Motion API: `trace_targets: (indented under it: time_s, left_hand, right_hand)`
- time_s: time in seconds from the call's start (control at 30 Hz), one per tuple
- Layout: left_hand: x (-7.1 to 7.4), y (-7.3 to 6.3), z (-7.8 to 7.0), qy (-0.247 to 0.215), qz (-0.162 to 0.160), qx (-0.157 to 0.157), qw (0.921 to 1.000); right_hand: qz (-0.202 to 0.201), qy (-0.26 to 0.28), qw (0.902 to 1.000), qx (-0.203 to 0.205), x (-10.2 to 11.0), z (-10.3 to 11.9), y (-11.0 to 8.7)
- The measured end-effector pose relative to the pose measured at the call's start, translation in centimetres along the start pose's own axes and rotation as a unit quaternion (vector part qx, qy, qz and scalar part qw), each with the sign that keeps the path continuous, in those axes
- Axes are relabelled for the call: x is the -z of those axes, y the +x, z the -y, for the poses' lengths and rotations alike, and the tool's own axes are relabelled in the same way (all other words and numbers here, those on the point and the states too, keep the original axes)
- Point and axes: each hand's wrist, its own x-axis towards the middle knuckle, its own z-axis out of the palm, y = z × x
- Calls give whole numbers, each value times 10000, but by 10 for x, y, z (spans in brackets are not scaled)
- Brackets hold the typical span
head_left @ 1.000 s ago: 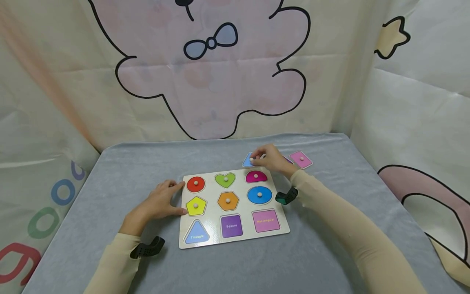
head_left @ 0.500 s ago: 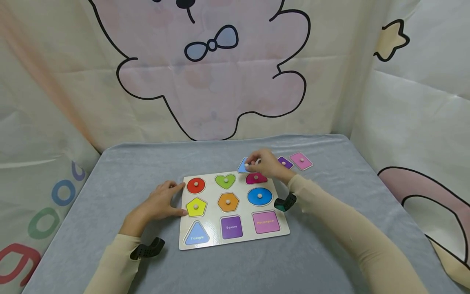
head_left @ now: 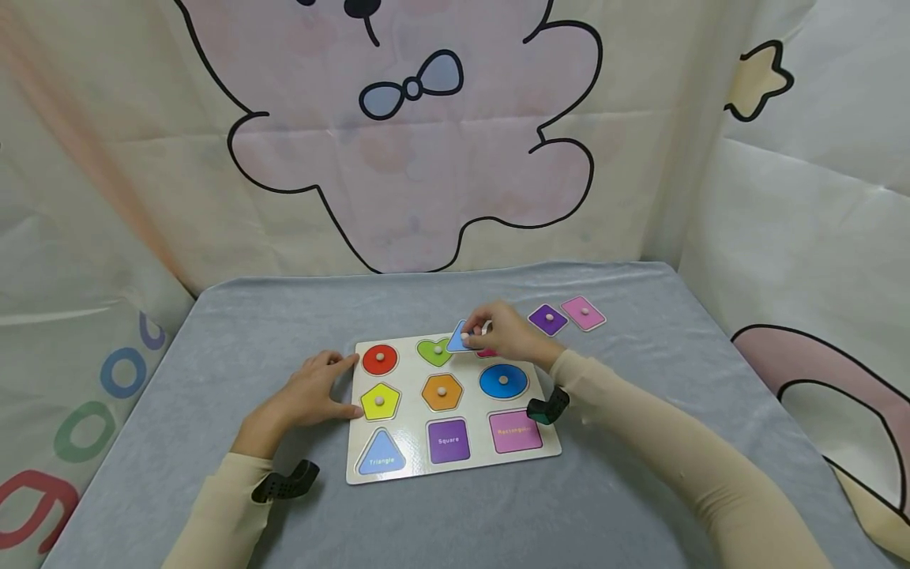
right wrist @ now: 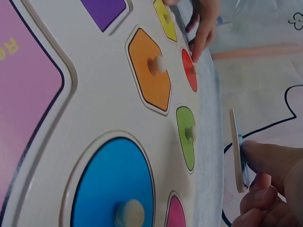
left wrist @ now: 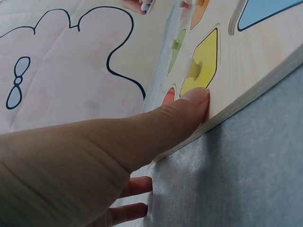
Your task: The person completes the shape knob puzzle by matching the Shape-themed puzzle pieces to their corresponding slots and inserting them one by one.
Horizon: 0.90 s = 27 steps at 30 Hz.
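A wooden shape puzzle board (head_left: 412,442) lies on the grey cloth. Its bottom row shows vacant triangle, square and rectangle recesses; knobbed shapes fill the two upper rows. My right hand (head_left: 508,336) pinches the knob of a blue triangle piece (head_left: 456,340) above the board's top edge, partly covering the green heart (head_left: 430,352) and the magenta half circle. In the right wrist view the triangle piece (right wrist: 238,151) is seen edge-on, apart from the board. At the board's left edge rests my left hand (head_left: 309,391), its thumb (left wrist: 194,97) touching the rim beside the yellow pentagon (left wrist: 203,61).
Beyond the board's top right corner lie a purple square piece (head_left: 548,320) and a pink rectangle piece (head_left: 584,314), both with knobs. Printed cloth walls (head_left: 412,197) stand behind the table and at both sides.
My right hand has lifted the triangle piece from the cloth behind the board and carried it left and nearer, over the board. The purple square piece is now uncovered. The left hand stays put.
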Motion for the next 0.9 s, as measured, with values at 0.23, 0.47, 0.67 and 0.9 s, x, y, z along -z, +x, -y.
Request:
trace_targets:
  time_s: [0.23, 0.47, 0.67, 0.9]
  left_hand:
    - [0, 0, -1, 23, -9, 10, 10000]
    - [2, -1, -3, 55, -5, -20, 10000]
    - [1, 0, -2, 73, -16, -45, 10000]
    - [1, 1, -1, 75, 6, -24, 10000]
  right_hand:
    - [161, 193, 9996, 163, -6, 9, -3]
    - [115, 201, 9996, 164, -15, 15, -5]
    - [197, 219, 9988, 400, -22, 19, -9]
    - [540, 245, 9975, 375, -33, 26, -15]
